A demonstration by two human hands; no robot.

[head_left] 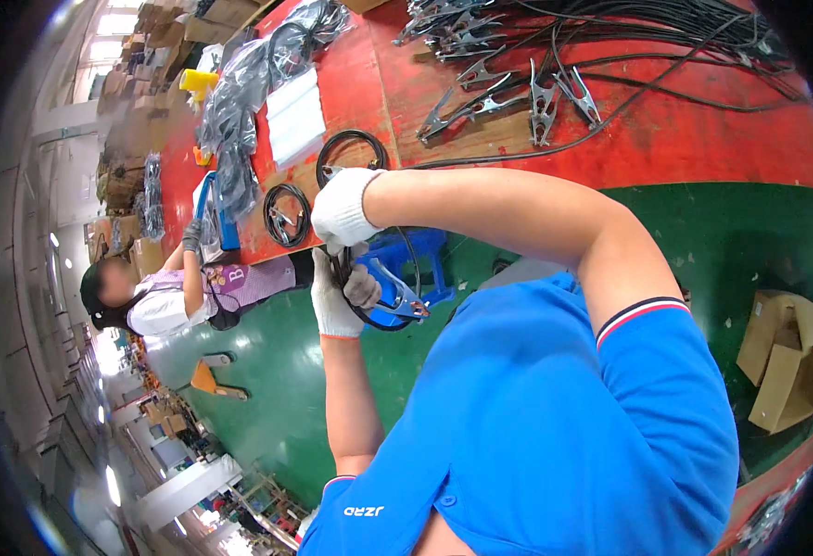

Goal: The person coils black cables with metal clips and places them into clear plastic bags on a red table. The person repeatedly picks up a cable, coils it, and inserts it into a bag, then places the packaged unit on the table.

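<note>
My left hand (pixel 340 295), in a white work glove, is closed around a bundle of black cable that hangs in a loop in front of me. A metal spring clamp (pixel 416 309) sits on the lower side of this loop. Just above, my right hand (pixel 343 211), gloved too, has its fingers curled in against the cable; its fingertips are partly hidden. Past my right hand a loop of black cable (pixel 352 136) lies at the table's edge. A finished-looking coil of cable (pixel 287 214) with a clamp rests beside it on the red table (pixel 425 176).
Several metal clamps (pixel 543 107) and long black cables (pixel 647 28) spread over the table. Plastic-bagged coils (pixel 230 130) and white sheets (pixel 295 118) lie further left. A blue stool (pixel 434 269) stands below. A co-worker (pixel 161 296) is at the left; an open carton (pixel 787 361) is on the floor right.
</note>
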